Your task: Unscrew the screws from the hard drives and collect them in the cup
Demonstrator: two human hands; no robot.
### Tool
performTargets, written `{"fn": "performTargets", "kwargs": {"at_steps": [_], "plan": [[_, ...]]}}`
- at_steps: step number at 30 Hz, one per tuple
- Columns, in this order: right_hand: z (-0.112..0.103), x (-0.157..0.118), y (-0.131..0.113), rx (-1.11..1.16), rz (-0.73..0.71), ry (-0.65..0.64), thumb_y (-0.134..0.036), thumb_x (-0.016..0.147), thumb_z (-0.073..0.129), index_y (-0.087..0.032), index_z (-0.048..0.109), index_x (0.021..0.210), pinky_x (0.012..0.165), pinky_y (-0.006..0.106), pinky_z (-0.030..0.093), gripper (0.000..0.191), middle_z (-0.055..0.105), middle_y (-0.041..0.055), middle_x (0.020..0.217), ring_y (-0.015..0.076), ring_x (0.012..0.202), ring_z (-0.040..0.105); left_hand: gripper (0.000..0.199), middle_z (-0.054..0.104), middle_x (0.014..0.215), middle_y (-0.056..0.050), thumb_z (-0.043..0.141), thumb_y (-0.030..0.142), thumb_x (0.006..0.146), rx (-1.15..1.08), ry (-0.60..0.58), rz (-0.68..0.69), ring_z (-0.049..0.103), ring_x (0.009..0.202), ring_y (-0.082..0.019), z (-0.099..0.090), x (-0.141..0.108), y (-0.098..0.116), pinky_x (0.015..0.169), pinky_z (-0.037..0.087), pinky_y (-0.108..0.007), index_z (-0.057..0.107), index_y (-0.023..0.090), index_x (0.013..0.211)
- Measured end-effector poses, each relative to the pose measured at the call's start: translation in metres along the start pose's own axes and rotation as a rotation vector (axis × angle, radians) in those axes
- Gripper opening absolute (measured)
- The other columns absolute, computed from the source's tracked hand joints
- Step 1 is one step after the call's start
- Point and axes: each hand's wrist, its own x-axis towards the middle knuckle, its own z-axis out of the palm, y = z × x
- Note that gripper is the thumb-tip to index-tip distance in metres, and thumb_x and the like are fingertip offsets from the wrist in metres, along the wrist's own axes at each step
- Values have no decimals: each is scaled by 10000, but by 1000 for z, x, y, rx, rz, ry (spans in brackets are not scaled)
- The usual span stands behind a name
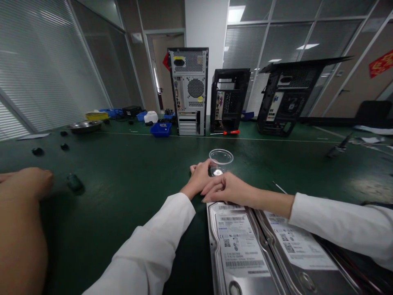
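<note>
- Cup [221, 163] first, since that's the interesting bit: clear plastic, upright on the green table [123, 164], open rim facing up, just past the far end of the nearest hard drive [241, 243]. Small pale or shiny patch down at the bottom, too unclear to name.
- Left hand [200, 177] nearer to it by a fair bit, right up against its left side. From those fingers, basically straight to the right and a touch forward. Touching for sure; can't tell whether actually gripping.
- Right hand [235, 189] on the near side, reaching in sideways from the right above the drives' far ends. Fingers bunched and bent, tips toward the left wrist. From those tips, away and slightly right to the cup. Can't tell if anything's pinched in there.
- Long axis of the cup vertical; long axis of the nearest drive running away from the body, roughly toward the cup, label up. Second hard drive [303, 246] just beside it on the right, under the right forearm.
- Thin metal rod [279, 187] just beyond the right wrist.
- Farther back, three computer cases, with a red screwdriver [231, 132] lying in front of the middle one.
- Off to the left, somebody else's bare arm [23, 221], well apart from the cup.
</note>
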Motion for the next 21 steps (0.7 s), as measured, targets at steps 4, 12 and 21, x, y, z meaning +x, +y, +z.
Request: {"fn": "performTargets", "kwargs": {"at_steps": [4, 12, 21], "plan": [[-1, 0, -3, 19, 82, 18, -228, 629, 855, -128, 756, 877, 569, 179, 445, 286, 732, 26, 738, 88, 630, 630, 448, 620, 1144, -30, 735, 224, 747, -23, 6, 12, 512, 1129, -265, 1, 1, -2, 1071, 302, -454, 574, 239, 1165], [-15, 11, -3, -6, 183, -117, -253, 584, 889, -155, 776, 872, 445, 159, 327, 324, 711, 18, 800, 40, 533, 486, 420, 622, 1146, -19, 738, 250, 780, -9, 21, 26, 520, 1119, -259, 5, 4, -7, 1038, 315, -436, 579, 250, 1168], [-20, 6, -5, -133, 71, -150, -322, 770, 761, -169, 771, 1014, 475, 170, 321, 288, 728, 57, 912, 49, 565, 477, 416, 618, 1147, -10, 766, 282, 787, -9, 16, 37, 520, 1126, -246, 4, 5, -7, 1028, 305, -436, 577, 247, 1157]]}}
